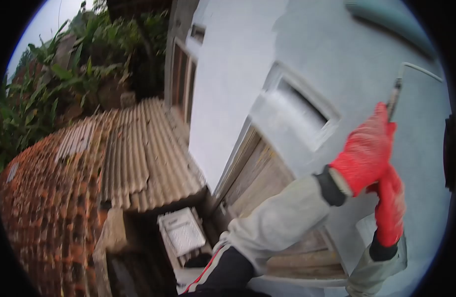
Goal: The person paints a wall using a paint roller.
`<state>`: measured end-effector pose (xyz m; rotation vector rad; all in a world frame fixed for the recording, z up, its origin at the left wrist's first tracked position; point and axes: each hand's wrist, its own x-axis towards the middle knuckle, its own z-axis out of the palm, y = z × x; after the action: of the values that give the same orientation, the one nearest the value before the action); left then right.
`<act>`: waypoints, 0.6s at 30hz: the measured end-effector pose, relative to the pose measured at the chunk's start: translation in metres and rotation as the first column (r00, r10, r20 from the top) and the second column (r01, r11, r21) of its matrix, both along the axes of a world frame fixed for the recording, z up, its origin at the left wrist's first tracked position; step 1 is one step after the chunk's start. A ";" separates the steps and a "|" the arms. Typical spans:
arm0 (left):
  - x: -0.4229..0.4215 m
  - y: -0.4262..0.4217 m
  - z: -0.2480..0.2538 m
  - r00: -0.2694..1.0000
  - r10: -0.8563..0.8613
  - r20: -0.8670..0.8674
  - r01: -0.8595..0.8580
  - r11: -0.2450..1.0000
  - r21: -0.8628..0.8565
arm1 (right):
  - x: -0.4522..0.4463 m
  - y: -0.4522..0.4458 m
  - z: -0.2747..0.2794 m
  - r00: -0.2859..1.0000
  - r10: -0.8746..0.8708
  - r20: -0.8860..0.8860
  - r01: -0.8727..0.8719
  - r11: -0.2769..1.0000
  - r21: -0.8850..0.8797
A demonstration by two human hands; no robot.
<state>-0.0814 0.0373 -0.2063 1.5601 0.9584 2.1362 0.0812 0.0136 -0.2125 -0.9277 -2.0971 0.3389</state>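
Observation:
My left hand point(365, 154), in a red glove, is closed around the handle of a paint roller point(394, 99). From the handle a bent wire frame runs up and right toward a blue-grey roller sleeve point(393, 24) at the wall. My right hand point(390, 205), also red-gloved, is closed just below the left one, in line with the handle; the part inside its fingers is hidden. The painted wall point(386, 143) behind both hands is pale blue-grey, with a whiter area on its left.
Beside the wall lies a corrugated roof point(149, 153), then a tiled roof point(45, 222). A white ridged tray point(182, 231) stands lower down. A vent opening point(302, 104) sits above a wooden door or shutter point(260, 173). Leafy plants point(65, 79) grow at the back left.

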 end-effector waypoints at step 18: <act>-0.092 0.040 0.238 0.992 0.057 -0.114 -0.041 0.990 0.137 | 0.272 -0.096 0.124 0.592 -0.228 -0.773 0.780 0.402 0.479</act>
<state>-0.1738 0.0775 0.0322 1.7618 0.9152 2.2046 0.3531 -0.0829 -0.0882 -0.7268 -0.9908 -0.5963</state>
